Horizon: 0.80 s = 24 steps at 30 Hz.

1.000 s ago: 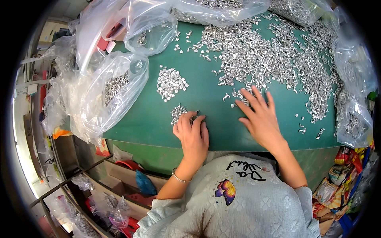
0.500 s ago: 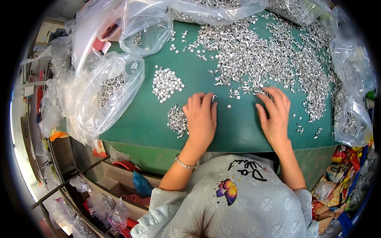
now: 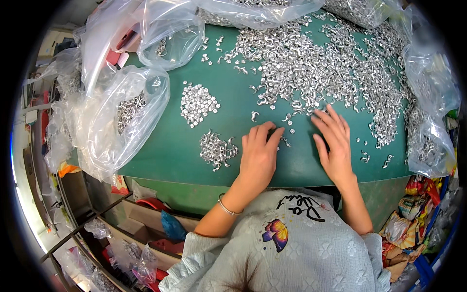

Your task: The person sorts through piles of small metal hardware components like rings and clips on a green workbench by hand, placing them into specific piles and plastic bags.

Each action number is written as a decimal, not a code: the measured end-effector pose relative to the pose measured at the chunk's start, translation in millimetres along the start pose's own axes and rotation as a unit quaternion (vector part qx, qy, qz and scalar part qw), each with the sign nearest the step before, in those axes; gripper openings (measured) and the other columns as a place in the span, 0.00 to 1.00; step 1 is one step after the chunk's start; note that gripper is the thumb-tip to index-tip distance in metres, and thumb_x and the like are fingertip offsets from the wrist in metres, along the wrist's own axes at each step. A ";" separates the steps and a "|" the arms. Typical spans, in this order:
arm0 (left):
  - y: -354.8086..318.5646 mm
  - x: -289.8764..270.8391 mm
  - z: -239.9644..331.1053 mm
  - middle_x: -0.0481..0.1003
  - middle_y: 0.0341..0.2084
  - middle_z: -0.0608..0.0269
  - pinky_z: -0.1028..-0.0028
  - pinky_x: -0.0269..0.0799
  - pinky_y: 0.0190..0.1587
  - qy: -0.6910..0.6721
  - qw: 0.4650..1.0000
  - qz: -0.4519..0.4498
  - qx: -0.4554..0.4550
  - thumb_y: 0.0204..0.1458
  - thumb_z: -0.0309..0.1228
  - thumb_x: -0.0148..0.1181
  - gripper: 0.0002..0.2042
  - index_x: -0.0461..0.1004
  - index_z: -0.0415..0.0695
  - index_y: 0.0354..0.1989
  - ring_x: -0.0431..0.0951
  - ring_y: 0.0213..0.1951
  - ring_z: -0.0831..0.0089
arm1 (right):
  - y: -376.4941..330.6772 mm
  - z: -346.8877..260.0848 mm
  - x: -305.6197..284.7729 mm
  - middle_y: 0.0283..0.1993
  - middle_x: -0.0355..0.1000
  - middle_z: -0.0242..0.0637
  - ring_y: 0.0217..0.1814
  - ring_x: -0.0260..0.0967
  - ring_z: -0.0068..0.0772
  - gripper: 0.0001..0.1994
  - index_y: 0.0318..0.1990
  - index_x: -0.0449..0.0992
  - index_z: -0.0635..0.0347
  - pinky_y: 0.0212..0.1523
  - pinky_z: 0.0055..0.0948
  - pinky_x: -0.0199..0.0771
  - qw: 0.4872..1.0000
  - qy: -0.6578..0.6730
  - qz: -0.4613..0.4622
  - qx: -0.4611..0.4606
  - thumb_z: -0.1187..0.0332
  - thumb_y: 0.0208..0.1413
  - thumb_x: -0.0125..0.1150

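Note:
My left hand [image 3: 260, 152] rests low over the green table, fingers bent, with thumb and index tip drawn close together. Whatever they may pinch is hidden. Beside its thumb lies a small curved metal piece [image 3: 286, 142]; another curved piece [image 3: 254, 116] lies just beyond the fingers. My right hand [image 3: 335, 146] is open, palm down, its fingertips at the near edge of a wide heap of silvery curved metal pieces [image 3: 306, 73]. To the left of my left hand sit a small pile of curved pieces [image 3: 218, 150] and, farther off, a pile of small flower-shaped pieces [image 3: 198, 105].
Clear plastic bags with metal parts stand at the left [image 3: 131, 126], along the back [image 3: 262, 13] and at the right edge [image 3: 430, 97]. Stray pieces [image 3: 365, 156] lie right of my right hand. Below the table's left side is an open drawer [image 3: 141, 219].
My left hand has moved right and nearer me, away from the small pile. The curved piece at its fingertips now lies on the table. My right hand's fingers have straightened slightly.

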<state>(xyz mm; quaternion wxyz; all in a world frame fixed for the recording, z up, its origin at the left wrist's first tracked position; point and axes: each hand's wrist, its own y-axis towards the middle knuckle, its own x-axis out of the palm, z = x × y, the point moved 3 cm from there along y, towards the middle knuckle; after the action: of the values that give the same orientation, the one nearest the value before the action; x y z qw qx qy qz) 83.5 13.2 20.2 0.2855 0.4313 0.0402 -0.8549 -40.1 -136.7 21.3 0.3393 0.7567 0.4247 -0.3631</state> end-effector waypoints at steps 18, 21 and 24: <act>0.5 -3.7 2.7 0.70 0.43 0.56 0.65 0.63 0.46 0.012 1.000 0.018 -0.020 0.47 0.20 0.60 0.16 0.73 0.40 0.47 0.70 0.44 0.59 | -27.4 -29.9 -8.9 0.66 0.59 0.37 0.73 0.48 0.42 0.22 0.54 0.71 0.60 0.68 0.62 0.40 0.986 -0.023 -0.163 -0.032 0.69 0.50 0.62; -8.1 -0.7 -0.2 0.70 0.43 0.58 0.65 0.62 0.47 0.013 1.000 0.024 -0.009 0.46 0.21 0.61 0.17 0.73 0.41 0.47 0.70 0.45 0.60 | -31.2 -24.0 -14.3 0.65 0.61 0.36 0.71 0.52 0.44 0.20 0.54 0.72 0.61 0.67 0.59 0.43 0.993 -0.011 -0.112 -0.024 0.71 0.51 0.61; -7.2 -5.0 5.1 0.69 0.43 0.59 0.64 0.60 0.48 0.017 0.997 0.069 -0.024 0.46 0.22 0.63 0.16 0.74 0.43 0.46 0.69 0.46 0.60 | -26.9 -11.3 -14.3 0.64 0.62 0.37 0.69 0.54 0.47 0.19 0.53 0.73 0.60 0.65 0.54 0.47 0.999 -0.026 -0.012 0.028 0.74 0.51 0.59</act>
<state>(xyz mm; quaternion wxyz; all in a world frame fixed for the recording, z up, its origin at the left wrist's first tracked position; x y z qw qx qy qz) 78.4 19.8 26.0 0.3530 0.4407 0.0357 -0.8246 -66.4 -122.1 33.5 0.3249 0.7513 0.4142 -0.3981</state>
